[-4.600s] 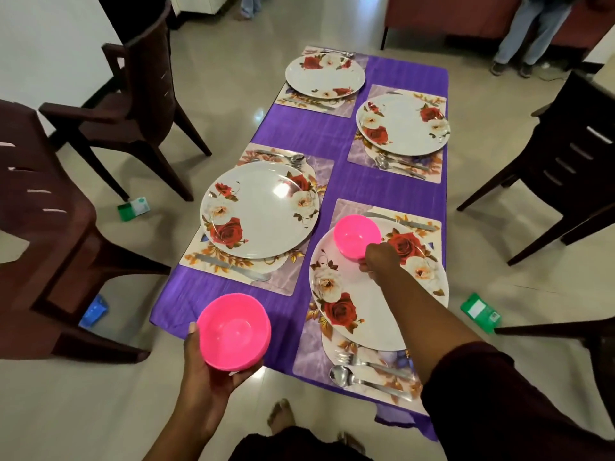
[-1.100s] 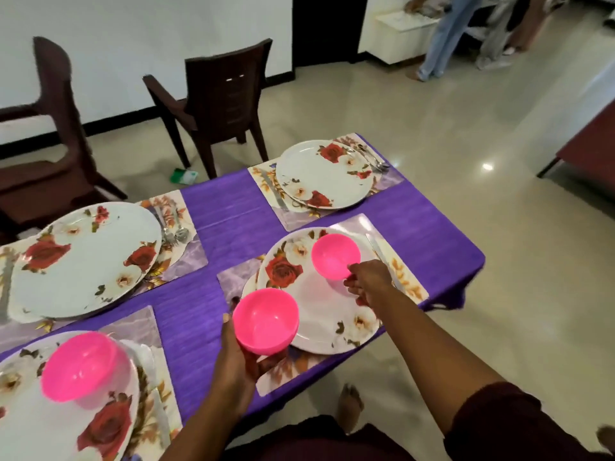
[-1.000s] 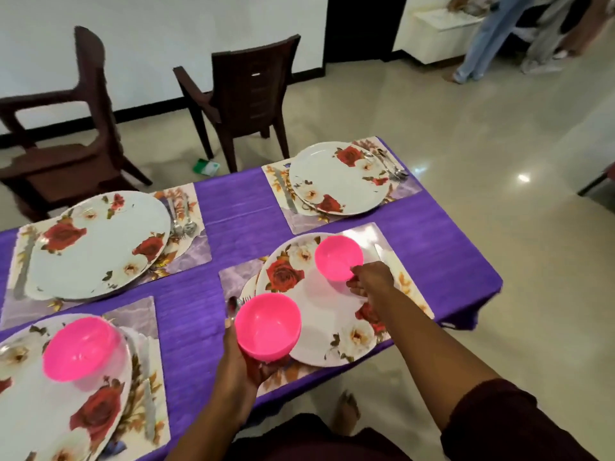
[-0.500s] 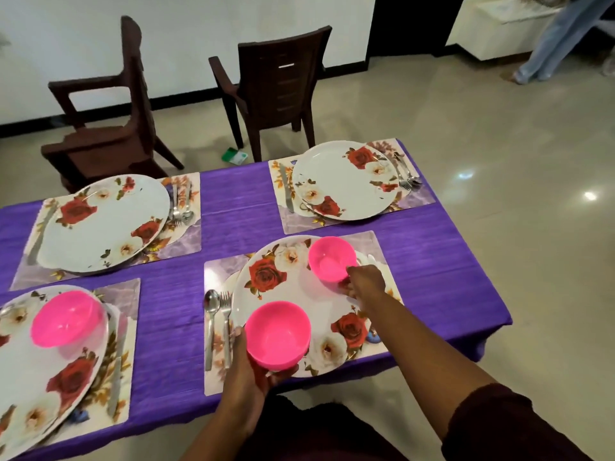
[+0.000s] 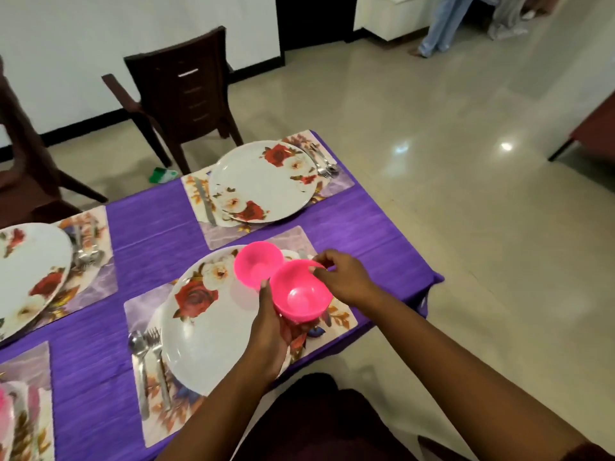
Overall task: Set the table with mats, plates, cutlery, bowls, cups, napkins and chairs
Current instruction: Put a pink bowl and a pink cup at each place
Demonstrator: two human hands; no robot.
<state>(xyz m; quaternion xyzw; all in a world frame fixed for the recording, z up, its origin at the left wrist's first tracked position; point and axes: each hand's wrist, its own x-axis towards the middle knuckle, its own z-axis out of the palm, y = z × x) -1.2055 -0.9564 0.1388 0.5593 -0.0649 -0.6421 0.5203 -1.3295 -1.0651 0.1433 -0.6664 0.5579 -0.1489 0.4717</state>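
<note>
Two hands on a pink bowl over the nearest floral plate

At frame centre the left hand (image 5: 271, 331) cups a pink bowl (image 5: 301, 296) from below, fingers curled round its side, while the right hand (image 5: 344, 281) pinches the bowl's far rim between thumb and fingertips. A second pink bowl (image 5: 258, 266) sits on the near plate (image 5: 206, 331), touching the held one at its upper left. That plate lies on a placemat (image 5: 139, 306) with a spoon and fork (image 5: 146, 357) just beside its left edge (lower left of centre). On the purple-clothed desk (image 5: 149, 237) a bare far plate (image 5: 263, 184) rests on its own mat at upper centre, and another plate (image 5: 30, 274) shows at the left edge. A dark chair (image 5: 183, 94) stands on the floor behind the desk.
</note>
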